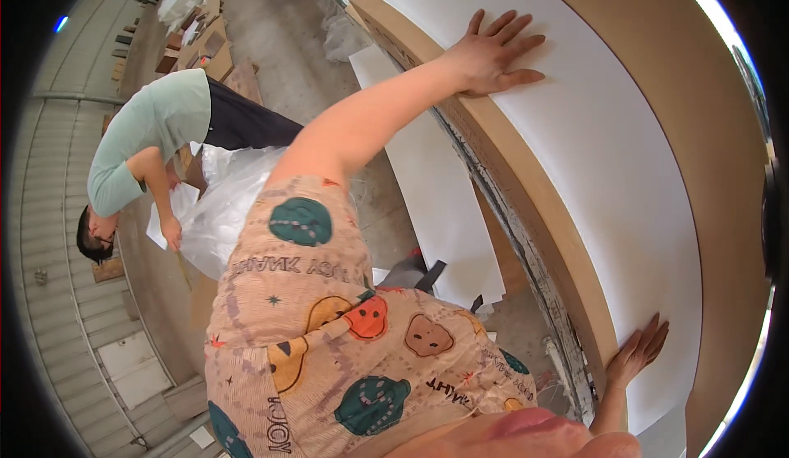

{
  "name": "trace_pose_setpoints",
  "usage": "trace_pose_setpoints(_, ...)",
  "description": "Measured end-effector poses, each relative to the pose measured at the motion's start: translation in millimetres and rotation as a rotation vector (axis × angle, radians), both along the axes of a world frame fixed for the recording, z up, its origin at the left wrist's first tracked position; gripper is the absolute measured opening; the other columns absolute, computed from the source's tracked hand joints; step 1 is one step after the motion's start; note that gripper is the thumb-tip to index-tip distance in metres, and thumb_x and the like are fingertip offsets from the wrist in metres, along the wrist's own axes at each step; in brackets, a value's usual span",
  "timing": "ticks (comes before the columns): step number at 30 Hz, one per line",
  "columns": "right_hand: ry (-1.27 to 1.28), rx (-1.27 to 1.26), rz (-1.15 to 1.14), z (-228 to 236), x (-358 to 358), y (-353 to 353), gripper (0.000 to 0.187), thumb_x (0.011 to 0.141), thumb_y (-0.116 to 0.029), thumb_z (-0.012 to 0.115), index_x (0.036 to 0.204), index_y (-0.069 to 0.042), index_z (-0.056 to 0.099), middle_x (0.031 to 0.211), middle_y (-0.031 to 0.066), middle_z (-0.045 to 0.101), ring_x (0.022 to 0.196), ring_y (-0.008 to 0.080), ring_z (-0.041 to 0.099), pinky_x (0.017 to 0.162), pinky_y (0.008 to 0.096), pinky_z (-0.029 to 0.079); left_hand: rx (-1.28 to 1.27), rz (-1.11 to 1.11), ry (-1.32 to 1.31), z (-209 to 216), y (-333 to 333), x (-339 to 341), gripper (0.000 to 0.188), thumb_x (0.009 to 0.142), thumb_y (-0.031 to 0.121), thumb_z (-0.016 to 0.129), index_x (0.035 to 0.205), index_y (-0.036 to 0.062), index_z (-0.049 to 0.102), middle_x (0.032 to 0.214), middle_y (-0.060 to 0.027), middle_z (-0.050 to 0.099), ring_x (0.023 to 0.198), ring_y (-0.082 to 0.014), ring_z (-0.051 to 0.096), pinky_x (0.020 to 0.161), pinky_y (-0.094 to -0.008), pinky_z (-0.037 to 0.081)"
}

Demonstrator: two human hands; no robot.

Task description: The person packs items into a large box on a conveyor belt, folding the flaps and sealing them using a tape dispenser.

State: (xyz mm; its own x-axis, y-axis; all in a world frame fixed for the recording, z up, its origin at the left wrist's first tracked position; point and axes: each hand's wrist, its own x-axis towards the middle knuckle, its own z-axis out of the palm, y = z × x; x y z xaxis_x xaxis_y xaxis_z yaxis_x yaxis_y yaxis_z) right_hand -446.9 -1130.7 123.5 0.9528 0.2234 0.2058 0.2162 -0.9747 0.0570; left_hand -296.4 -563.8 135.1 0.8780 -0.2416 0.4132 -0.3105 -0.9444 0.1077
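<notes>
A large white sheet (612, 150) lies over a brown board (526, 158) on a worktable. My left hand (493, 54) rests palm down on the sheet at its upper end, near the edge closer to me, fingers spread wide. Toward the lower end, my right hand (637, 355) is laid on the same sheet, with fingers extended. Neither hand holds anything. The sheet's curved look comes at least partly from the lens. More brown board (657, 39) shows along its far side.
The table's worn, paint-spotted edge (493, 191) runs beside my body. Beneath it, white panels (427, 179) lie low down. To the left, a co-worker in a light green shirt (156, 117) bends over clear plastic wrapping (234, 191). Cardboard boxes (209, 47) stand behind.
</notes>
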Motion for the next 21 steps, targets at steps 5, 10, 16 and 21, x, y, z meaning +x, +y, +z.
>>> trace_pose_setpoints(5, -0.059, -0.019, -0.001, 1.1, -7.6, -6.9, 0.048, 0.099, -0.030, 0.030, 0.143, -0.011, 0.035, 0.149, 0.0177, 0.027, 0.138, 0.0330, 0.022, 0.112, 0.0437, 0.014, -0.003, -0.044, -0.008, -15.7, -9.3, 28.2, 0.066, 0.089, 0.061, 0.039, 0.137, 0.0157, 0.042, 0.146, -0.0149, 0.031, 0.139, -0.0293, 0.020, 0.109, -0.0537, 0.019)
trace_pose_setpoints(10, 0.001, -0.012, -0.088, -16.4, 1.2, -0.8, 0.048, 0.098, -0.026, 0.031, 0.144, -0.014, 0.031, 0.147, 0.0201, 0.026, 0.138, 0.0351, 0.020, 0.112, 0.0476, 0.011, -0.269, -0.330, -0.375, 11.5, -127.8, -34.1, 0.024, 0.081, 0.014, 0.055, 0.103, 0.0065, 0.062, 0.111, -0.0118, 0.060, 0.102, -0.0287, 0.057, 0.085, -0.0422, 0.043)
trace_pose_setpoints(16, -0.212, 0.196, -0.004, -13.5, -2.6, 21.5, 0.039, 0.094, -0.029, 0.043, 0.130, -0.015, 0.049, 0.133, 0.0259, 0.040, 0.128, 0.0399, 0.034, 0.105, 0.0521, 0.023, 0.047, -0.677, -0.248, -22.5, -329.7, -180.5, 0.046, 0.070, 0.010, 0.056, 0.114, -0.0030, 0.057, 0.118, -0.0166, 0.058, 0.112, -0.0321, 0.054, 0.098, -0.0413, 0.042)
trace_pose_setpoints(21, -0.427, 0.131, 0.251, 39.3, 1.4, 15.3, 0.042, 0.090, -0.039, 0.050, 0.124, -0.015, 0.054, 0.132, 0.0239, 0.043, 0.125, 0.0387, 0.037, 0.102, 0.0479, 0.031, 0.203, -0.578, -0.333, -33.4, -346.2, -175.1, 0.045, 0.079, 0.020, 0.059, 0.116, -0.0057, 0.055, 0.116, -0.0185, 0.058, 0.108, -0.0331, 0.055, 0.094, -0.0399, 0.046)
